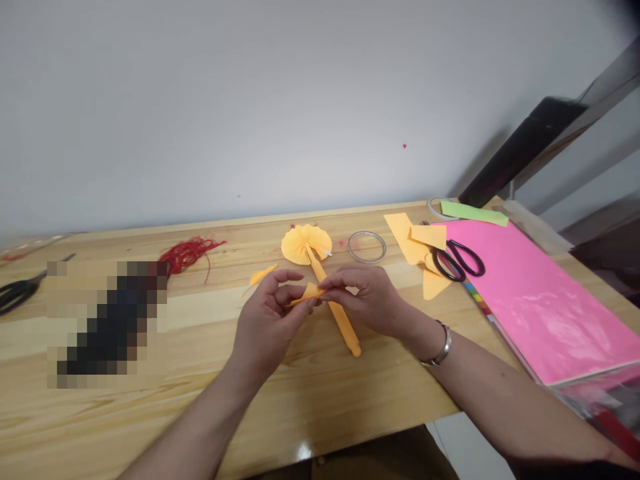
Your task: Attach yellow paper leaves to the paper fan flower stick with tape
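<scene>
Between my two hands is a small piece of orange paper (pixel 311 292). My left hand (pixel 270 317) pinches its lower left side, and my right hand (pixel 367 297) grips its right end with thumb and forefinger. Behind the hands lies a rolled orange paper tube (pixel 344 327), slanting toward me on the table. At the tube's far end sits a pleated, rounded orange paper fan (pixel 306 245). Just beyond my left fingers is a loose orange paper scrap (pixel 261 274). My right wrist wears a silver bracelet.
Right of the hands are a tape roll (pixel 367 247), orange offcuts (pixel 403 237) and black-handled scissors (pixel 467 259). A pink paper pack (pixel 545 300) covers the table's right side, with a green strip (pixel 474 213) behind. Red strings (pixel 193 253) and more scissors (pixel 27 288) lie left, beside a pixelated dark object.
</scene>
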`<action>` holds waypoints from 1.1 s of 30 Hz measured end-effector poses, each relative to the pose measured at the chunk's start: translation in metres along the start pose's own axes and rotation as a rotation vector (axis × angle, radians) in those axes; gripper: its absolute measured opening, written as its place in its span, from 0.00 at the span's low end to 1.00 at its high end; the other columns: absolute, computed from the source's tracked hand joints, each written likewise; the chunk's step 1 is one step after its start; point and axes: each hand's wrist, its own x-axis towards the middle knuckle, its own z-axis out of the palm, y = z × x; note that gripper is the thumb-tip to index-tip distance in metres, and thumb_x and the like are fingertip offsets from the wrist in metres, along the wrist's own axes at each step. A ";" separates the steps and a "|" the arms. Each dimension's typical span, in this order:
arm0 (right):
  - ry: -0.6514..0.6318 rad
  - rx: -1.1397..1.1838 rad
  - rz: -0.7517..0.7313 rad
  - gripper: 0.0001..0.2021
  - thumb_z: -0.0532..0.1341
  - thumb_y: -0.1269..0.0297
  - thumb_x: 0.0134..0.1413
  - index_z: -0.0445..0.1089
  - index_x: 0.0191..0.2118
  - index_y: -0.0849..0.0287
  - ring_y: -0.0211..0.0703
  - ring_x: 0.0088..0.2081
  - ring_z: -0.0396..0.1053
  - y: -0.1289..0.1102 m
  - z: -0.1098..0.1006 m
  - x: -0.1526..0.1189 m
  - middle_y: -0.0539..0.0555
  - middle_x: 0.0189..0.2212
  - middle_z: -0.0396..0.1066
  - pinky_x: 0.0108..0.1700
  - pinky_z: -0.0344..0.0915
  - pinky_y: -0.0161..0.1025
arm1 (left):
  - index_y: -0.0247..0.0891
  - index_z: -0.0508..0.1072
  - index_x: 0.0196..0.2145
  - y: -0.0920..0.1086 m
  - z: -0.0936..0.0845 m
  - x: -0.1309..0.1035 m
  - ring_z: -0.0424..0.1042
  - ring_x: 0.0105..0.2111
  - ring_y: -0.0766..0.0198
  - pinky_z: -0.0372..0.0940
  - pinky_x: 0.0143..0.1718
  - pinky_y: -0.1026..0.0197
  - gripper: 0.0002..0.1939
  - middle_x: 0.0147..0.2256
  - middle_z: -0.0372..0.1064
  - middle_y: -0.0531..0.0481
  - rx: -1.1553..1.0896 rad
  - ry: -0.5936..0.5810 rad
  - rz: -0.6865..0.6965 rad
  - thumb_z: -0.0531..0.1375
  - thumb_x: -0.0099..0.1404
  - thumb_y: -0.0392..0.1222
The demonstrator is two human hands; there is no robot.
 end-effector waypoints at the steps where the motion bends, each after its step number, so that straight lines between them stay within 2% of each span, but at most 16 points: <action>1: 0.004 -0.014 -0.011 0.04 0.62 0.71 0.51 0.74 0.33 0.57 0.37 0.31 0.72 0.001 0.000 0.000 0.50 0.28 0.76 0.34 0.68 0.33 | 0.40 0.65 0.37 0.000 0.001 0.000 0.76 0.29 0.62 0.69 0.35 0.60 0.18 0.28 0.76 0.53 0.012 0.012 0.005 0.67 0.50 0.41; 4: 0.017 -0.051 -0.033 0.04 0.62 0.70 0.51 0.74 0.33 0.57 0.37 0.30 0.72 0.003 0.001 -0.001 0.51 0.28 0.75 0.34 0.67 0.33 | 0.40 0.69 0.37 0.001 0.001 -0.001 0.75 0.28 0.62 0.69 0.33 0.60 0.17 0.28 0.76 0.53 0.069 0.058 0.027 0.67 0.49 0.41; 8: 0.044 -0.083 -0.059 0.03 0.62 0.69 0.51 0.74 0.33 0.58 0.36 0.30 0.71 0.004 0.001 -0.001 0.51 0.28 0.75 0.33 0.66 0.32 | 0.41 0.76 0.32 0.001 0.000 -0.002 0.75 0.28 0.61 0.70 0.34 0.60 0.10 0.28 0.76 0.52 0.247 0.130 0.069 0.67 0.50 0.41; 14: 0.058 -0.125 -0.082 0.03 0.62 0.68 0.52 0.74 0.32 0.59 0.36 0.29 0.70 0.004 0.000 -0.001 0.51 0.27 0.74 0.32 0.66 0.32 | 0.45 0.78 0.32 0.001 -0.001 -0.004 0.75 0.29 0.60 0.69 0.36 0.59 0.08 0.29 0.77 0.54 0.447 0.200 0.119 0.66 0.51 0.42; 20: 0.056 -0.148 -0.093 0.03 0.61 0.71 0.52 0.73 0.32 0.59 0.35 0.29 0.70 0.004 -0.001 -0.001 0.51 0.26 0.74 0.32 0.65 0.31 | 0.47 0.79 0.33 -0.003 -0.004 -0.005 0.75 0.29 0.60 0.68 0.34 0.60 0.07 0.30 0.78 0.54 0.564 0.202 0.249 0.65 0.53 0.42; 27: 0.069 -0.173 -0.126 0.03 0.61 0.72 0.52 0.73 0.31 0.60 0.34 0.27 0.69 0.003 0.000 -0.001 0.50 0.25 0.74 0.31 0.64 0.30 | 0.45 0.78 0.34 -0.010 -0.007 -0.004 0.75 0.28 0.64 0.68 0.32 0.63 0.06 0.30 0.78 0.56 0.734 0.180 0.424 0.63 0.56 0.41; 33: 0.064 -0.178 -0.130 0.03 0.61 0.72 0.53 0.73 0.31 0.60 0.34 0.28 0.69 0.004 0.000 -0.001 0.50 0.25 0.73 0.31 0.64 0.30 | 0.43 0.77 0.32 -0.008 -0.007 -0.004 0.74 0.28 0.67 0.68 0.30 0.66 0.04 0.29 0.77 0.57 0.764 0.177 0.480 0.63 0.56 0.40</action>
